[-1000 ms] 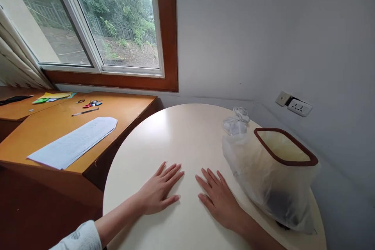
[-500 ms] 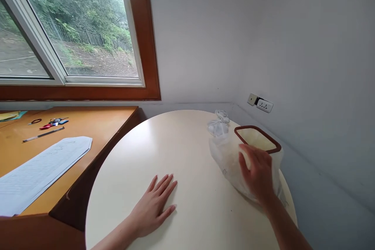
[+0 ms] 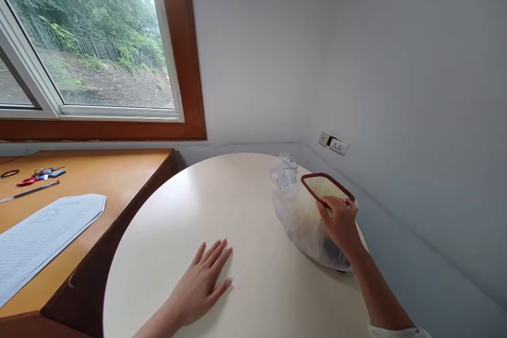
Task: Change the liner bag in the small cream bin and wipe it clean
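Note:
Palm down on the round table [image 3: 245,211], my left hand [image 3: 200,282] is open with its fingers spread, holding nothing. My right hand [image 3: 339,222] closes on the near edge of the brown rim frame [image 3: 317,175] of a cream waste bin [image 3: 322,188]. Its thumb lies on the left and the fingers curl over the edge. Loose translucent plastic bag [image 3: 291,222] material hangs around the bin and spreads over the tabletop. Something dark shows dimly through its lower right part. My hand and wrist hide some of the bin's near side.
A small knotted white plastic bag [image 3: 283,171] lies behind the bin. On the wooden desk [image 3: 119,163] at left are papers [image 3: 59,232], a pen [image 3: 35,190] and keys [image 3: 43,173]. Wall sockets [image 3: 338,146] sit beyond the table, below the grey wall's corner.
My right hand has gone from hovering over the bin's near side to gripping its brown rim. My left hand stays flat on the table. The view has turned slightly right.

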